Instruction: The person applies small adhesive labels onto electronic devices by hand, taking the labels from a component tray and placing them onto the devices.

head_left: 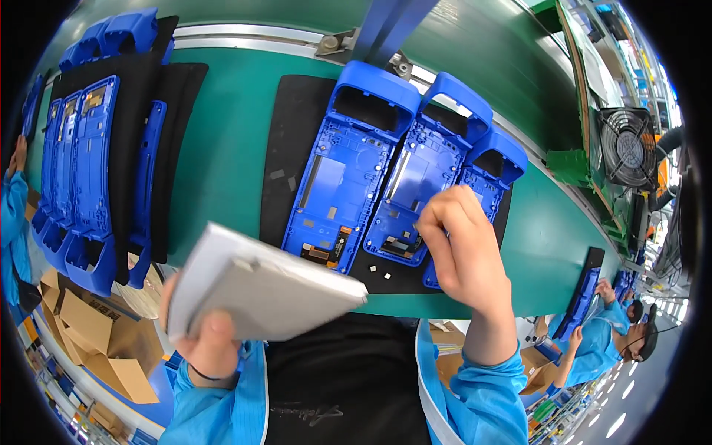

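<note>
White pad is clamped in left hand | right hand is held curled over blue housings; whether fingertips are closed cannot be told

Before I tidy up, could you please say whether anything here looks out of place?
Two small white pieces lie loose on the black mat near the middle blue housing; they look stray, sitting outside any housing.
</note>
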`<action>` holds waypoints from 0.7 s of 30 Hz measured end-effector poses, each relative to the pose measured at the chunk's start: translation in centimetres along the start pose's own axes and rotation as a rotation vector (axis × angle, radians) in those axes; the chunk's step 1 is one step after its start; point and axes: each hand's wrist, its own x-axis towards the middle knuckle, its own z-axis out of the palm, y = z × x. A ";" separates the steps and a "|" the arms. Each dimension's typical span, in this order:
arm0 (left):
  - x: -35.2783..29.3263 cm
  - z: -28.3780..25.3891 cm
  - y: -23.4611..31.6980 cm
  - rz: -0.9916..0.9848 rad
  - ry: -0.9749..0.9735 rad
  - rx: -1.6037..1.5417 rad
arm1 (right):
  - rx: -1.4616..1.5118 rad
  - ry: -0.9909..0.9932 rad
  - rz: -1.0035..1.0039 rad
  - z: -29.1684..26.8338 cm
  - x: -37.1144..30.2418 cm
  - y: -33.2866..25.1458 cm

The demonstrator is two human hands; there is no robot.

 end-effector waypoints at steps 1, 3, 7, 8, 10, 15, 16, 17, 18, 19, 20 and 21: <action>0.9 0.2 -0.5 0.019 0.023 -0.092 | -0.055 -0.056 0.011 0.1 0.5 0.3; 2.2 0.5 -1.3 0.035 0.054 -0.189 | -0.151 -0.150 0.011 0.4 1.2 0.7; 3.7 0.0 -2.5 -0.029 0.032 -0.349 | -0.213 -0.231 0.047 0.7 1.8 0.5; 3.9 -0.1 -2.9 -0.051 0.026 -0.380 | -0.226 -0.235 0.054 0.8 1.8 0.5; 4.1 -0.4 -3.7 -0.068 0.023 -0.399 | -0.241 -0.246 0.064 1.0 1.9 0.5; 4.8 -0.6 -4.2 -0.080 -0.012 -0.415 | -0.263 -0.295 0.073 1.1 2.6 0.2; 4.9 -0.7 -4.1 -0.074 -0.030 -0.403 | -0.265 -0.304 0.072 1.2 2.7 0.1; 5.0 -0.6 -4.1 -0.069 -0.056 -0.388 | -0.271 -0.305 0.077 1.1 2.7 0.3; 5.1 -0.4 -4.2 -0.075 -0.058 -0.388 | -0.276 -0.307 0.081 1.0 2.7 0.4; 5.1 -0.3 -4.3 -0.072 -0.052 -0.380 | -0.276 -0.309 0.086 0.9 2.8 0.5; 5.0 -0.4 -4.4 -0.068 -0.040 -0.375 | -0.288 -0.315 0.086 0.9 2.9 0.4; 5.0 -0.5 -4.4 -0.072 -0.036 -0.378 | -0.299 -0.320 0.087 0.9 2.9 0.3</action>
